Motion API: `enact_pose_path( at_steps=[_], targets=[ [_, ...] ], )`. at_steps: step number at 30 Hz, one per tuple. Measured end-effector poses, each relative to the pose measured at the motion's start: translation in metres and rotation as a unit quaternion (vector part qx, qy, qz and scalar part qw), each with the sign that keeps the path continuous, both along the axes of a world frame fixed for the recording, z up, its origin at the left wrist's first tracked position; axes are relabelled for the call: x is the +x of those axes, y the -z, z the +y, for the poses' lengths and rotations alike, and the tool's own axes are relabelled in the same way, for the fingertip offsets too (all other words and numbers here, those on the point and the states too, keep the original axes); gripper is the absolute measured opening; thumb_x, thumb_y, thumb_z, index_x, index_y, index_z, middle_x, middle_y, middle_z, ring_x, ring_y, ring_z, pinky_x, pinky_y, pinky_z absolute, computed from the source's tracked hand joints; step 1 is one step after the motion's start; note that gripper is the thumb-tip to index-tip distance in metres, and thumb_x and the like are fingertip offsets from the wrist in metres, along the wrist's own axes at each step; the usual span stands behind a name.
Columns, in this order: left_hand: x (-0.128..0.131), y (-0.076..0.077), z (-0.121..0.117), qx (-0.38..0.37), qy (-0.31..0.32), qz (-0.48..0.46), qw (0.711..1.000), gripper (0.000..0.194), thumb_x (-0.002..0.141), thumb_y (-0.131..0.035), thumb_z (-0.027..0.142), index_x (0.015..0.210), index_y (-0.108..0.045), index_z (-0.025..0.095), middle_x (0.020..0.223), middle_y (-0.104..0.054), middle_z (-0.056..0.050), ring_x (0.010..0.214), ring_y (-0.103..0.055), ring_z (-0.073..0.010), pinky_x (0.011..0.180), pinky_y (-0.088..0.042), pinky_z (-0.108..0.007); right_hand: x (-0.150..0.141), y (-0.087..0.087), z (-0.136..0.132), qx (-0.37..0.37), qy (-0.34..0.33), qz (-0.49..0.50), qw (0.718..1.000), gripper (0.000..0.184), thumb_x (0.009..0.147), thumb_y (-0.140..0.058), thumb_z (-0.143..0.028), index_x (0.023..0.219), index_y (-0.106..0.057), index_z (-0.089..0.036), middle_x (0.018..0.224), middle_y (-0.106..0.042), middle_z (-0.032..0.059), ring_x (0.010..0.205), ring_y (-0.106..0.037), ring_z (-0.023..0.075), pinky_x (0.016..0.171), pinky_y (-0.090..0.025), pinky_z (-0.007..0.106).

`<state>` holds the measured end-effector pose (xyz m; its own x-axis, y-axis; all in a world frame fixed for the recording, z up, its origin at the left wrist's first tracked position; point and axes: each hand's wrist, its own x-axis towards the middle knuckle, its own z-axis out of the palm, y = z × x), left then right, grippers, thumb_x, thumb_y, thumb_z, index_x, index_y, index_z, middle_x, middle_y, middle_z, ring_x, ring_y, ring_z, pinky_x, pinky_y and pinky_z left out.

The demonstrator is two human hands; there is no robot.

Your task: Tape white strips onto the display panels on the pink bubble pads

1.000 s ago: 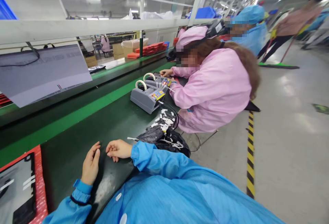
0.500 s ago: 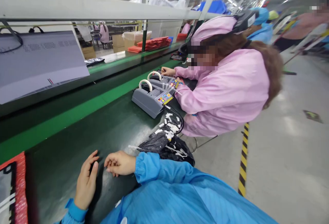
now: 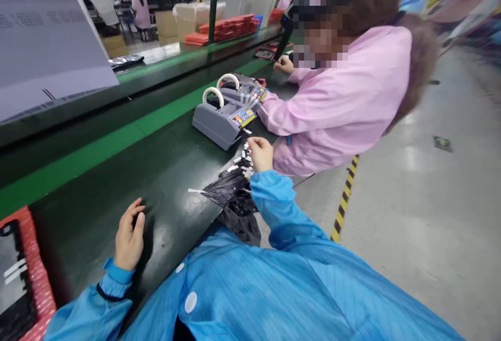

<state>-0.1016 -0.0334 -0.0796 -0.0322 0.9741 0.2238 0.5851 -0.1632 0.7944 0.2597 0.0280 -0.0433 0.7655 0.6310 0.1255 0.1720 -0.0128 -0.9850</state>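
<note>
Above the near edge of the worktop (image 3: 160,174), reaching with the right hand (image 3: 261,154) to the white scraps (image 3: 247,171) lying on the black bag (image 3: 225,187), drawing thumb and fingertips together, but not showing clearly enough to tell about a scrap between them. Keeping well apart from that, holding the left hand (image 3: 129,239) low over the worktop with fingers loosely parted and nothing in the grasp. Just beyond the bag, carrying a white tape roll (image 3: 213,90) upright in the near gray dispenser (image 3: 215,124), and another in the far gray dispenser (image 3: 247,90). At the left edge, lying on a red bubble pouch (image 3: 41,283): a dark-framed panel (image 3: 11,299) bearing white strips (image 3: 14,270). Across the line, standing beside a stack of red pouches (image 3: 230,26): a plastic-lined box (image 3: 195,14), hiding its contents.
</note>
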Motion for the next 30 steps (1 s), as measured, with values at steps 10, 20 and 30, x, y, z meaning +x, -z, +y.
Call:
enact_pose_path(
  at_steps=[10,20,30],
  targets=[
    [-0.001,0.002,0.000,0.006,0.004,-0.011,1.000,0.050,0.081,-0.041,0.064,0.093,-0.060,0.019,0.124,-0.060,-0.014,0.117,-0.054,-0.0262,0.103,-0.039,-0.044,0.020,-0.012,0.028,-0.039,0.010,0.141,0.989,0.024,0.075,-0.058,-0.033,0.061,-0.055,-0.014,0.060,-0.056,-0.0016,0.054,-0.050,0.0069,0.050,-0.034,0.019],
    [-0.001,0.003,0.000,0.004,0.008,-0.010,1.000,0.048,0.081,-0.041,0.062,0.093,-0.060,0.020,0.123,-0.060,-0.012,0.116,-0.054,-0.0255,0.103,-0.039,-0.044,0.016,-0.021,0.028,-0.047,0.031,0.122,0.991,0.012,0.067,-0.061,-0.014,0.058,-0.055,-0.014,0.052,-0.053,-0.0033,0.053,-0.051,0.0077,0.056,-0.041,0.021],
    [0.000,0.004,-0.001,0.000,0.009,-0.012,1.000,0.049,0.081,-0.040,0.064,0.091,-0.061,0.020,0.121,-0.061,-0.012,0.115,-0.055,-0.0260,0.102,-0.041,-0.046,0.006,-0.014,0.003,0.010,0.054,-0.044,0.998,0.019,0.068,-0.061,-0.033,0.063,-0.054,-0.017,0.058,-0.053,-0.0029,0.057,-0.047,0.0110,0.062,-0.041,0.026]
  ],
)
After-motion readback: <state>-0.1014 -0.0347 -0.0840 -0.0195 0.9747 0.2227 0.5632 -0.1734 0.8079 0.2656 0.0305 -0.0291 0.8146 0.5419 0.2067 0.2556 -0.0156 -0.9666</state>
